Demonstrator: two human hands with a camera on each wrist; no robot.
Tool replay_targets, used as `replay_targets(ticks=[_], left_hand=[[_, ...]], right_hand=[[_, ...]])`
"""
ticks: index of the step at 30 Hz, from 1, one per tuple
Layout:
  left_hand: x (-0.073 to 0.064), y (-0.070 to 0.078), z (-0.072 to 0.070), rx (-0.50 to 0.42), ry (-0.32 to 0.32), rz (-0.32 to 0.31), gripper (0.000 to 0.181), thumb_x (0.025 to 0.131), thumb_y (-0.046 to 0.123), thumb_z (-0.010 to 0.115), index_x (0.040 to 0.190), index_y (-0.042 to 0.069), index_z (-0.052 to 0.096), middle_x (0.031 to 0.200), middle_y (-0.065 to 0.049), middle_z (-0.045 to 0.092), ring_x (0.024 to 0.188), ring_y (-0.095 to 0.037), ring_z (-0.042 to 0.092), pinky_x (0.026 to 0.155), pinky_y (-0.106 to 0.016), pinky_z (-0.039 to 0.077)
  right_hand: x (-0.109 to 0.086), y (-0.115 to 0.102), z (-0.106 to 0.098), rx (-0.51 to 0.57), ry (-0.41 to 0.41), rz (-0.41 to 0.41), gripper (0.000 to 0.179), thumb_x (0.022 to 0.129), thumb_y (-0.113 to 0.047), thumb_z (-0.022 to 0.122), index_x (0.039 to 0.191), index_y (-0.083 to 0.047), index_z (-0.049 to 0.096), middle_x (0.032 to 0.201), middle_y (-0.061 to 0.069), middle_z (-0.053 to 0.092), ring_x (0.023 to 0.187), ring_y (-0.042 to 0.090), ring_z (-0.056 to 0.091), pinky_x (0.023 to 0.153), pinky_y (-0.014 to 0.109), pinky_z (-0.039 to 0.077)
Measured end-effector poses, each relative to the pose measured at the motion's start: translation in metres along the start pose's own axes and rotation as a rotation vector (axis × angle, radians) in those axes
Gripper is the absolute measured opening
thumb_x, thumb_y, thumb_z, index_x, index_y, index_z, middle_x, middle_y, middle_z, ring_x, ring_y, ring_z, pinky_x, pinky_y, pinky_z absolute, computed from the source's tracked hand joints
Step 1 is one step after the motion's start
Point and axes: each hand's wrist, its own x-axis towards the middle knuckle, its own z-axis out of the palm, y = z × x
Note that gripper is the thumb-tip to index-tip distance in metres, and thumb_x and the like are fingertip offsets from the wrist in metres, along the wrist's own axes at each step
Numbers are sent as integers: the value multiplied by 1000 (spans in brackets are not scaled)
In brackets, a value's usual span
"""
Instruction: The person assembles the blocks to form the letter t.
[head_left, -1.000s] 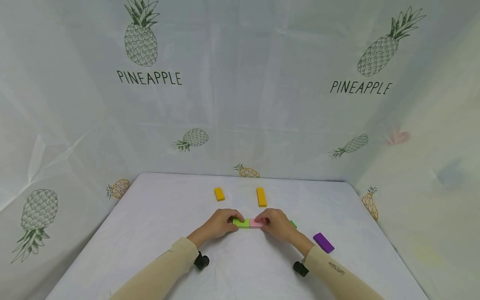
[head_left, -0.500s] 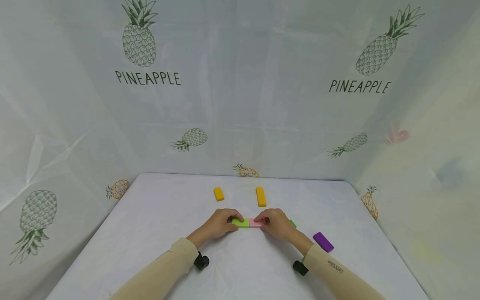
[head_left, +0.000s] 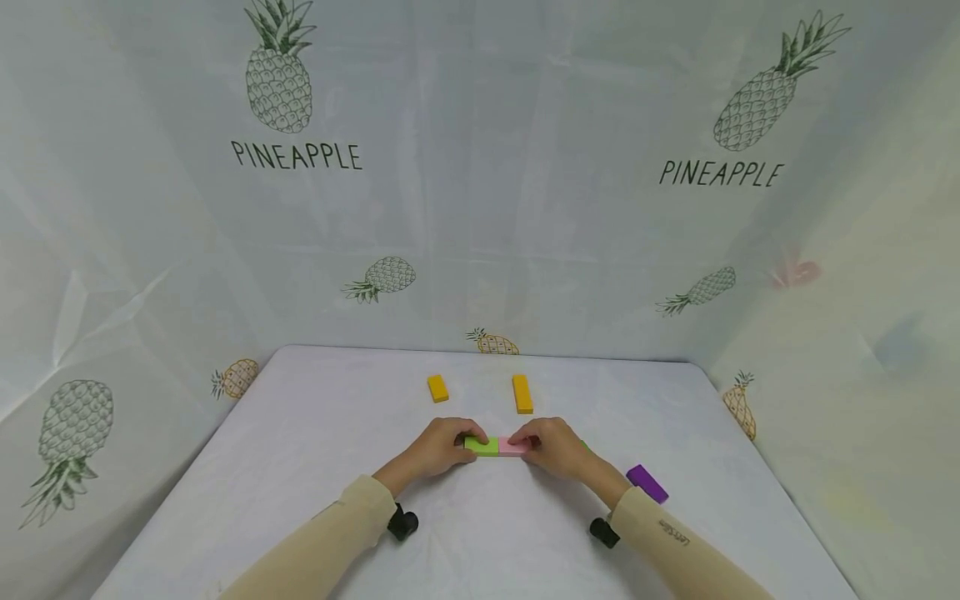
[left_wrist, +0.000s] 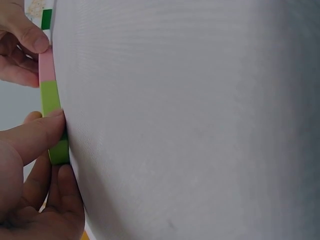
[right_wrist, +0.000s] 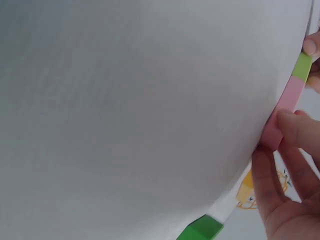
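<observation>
Lime-green rectangular block (head_left: 482,447) lies between the hands, its right end meeting the left end of a pink rectangular block (head_left: 513,447); whether they are wood or plastic is too fine to tell. Their shared long axis runs left to right, straight across the person's front. The left hand (head_left: 441,442) is nearer the lime-green one, thumb and fingers pinching its outer end; the right hand (head_left: 553,447) grips the pink one's outer end likewise, so both grips face each other along that line. Against the earlier head frames, the pair and both grips look unchanged, but the right sleeve (head_left: 667,533) sits slightly further right, and less of the dark green block (right_wrist: 200,229) shows behind that hand.
</observation>
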Motion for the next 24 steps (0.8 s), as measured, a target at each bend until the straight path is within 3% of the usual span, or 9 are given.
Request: replay_targets(ticks=[9,24], left_hand=[[4,-5,3,3,-11,-9,23,96,10,80,115,22,76,111,9,69,96,-15,56,86,-31,47],[4,-4,4,4,-21,-17,23,96,11,79,114,25,74,111,10,68,100,-15,56,92,-35,49]], right_hand=[[1,5,-7,31,-67,-25,25,93,0,80,115,-11,82,113,0,79,101,15,69,92,33,61],[4,12,-8,58,-85,5,24,90,-4,85,113,-13,83,105,-5,76,90,10,62,83,27,57]])
